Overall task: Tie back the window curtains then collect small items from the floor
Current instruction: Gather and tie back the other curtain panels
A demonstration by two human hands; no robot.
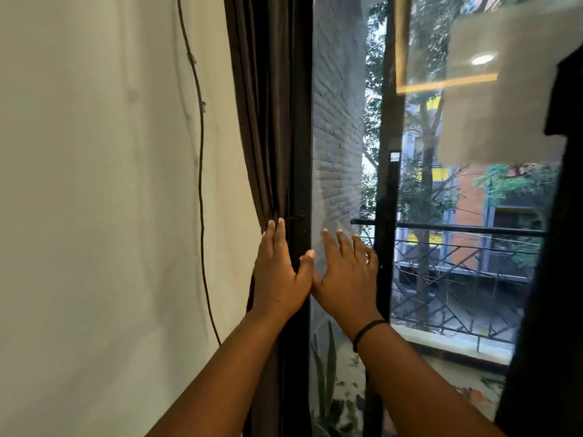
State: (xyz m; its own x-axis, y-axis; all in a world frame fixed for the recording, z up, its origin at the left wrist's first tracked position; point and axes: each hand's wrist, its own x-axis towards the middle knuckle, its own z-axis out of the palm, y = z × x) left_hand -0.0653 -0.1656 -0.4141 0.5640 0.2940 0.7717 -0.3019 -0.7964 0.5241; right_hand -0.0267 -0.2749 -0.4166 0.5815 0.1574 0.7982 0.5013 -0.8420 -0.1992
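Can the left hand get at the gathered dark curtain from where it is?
Probably yes. The left hand is open with its fingertips already at the pinched part of the dark curtain, and nothing lies between them. The right hand is beside it, over the glass.

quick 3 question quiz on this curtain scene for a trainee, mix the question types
1. True or false: the left hand grips a tieback cord.
2. Which hand wears the black wristband? A) left B) right C) neither
3. Fill in: the dark curtain is gathered against the ____ edge of the window frame.

Key
1. False: its fingers lie straight on the curtain's bunched folds.
2. B: the right hand, fingers spread in front of the glass.
3. left
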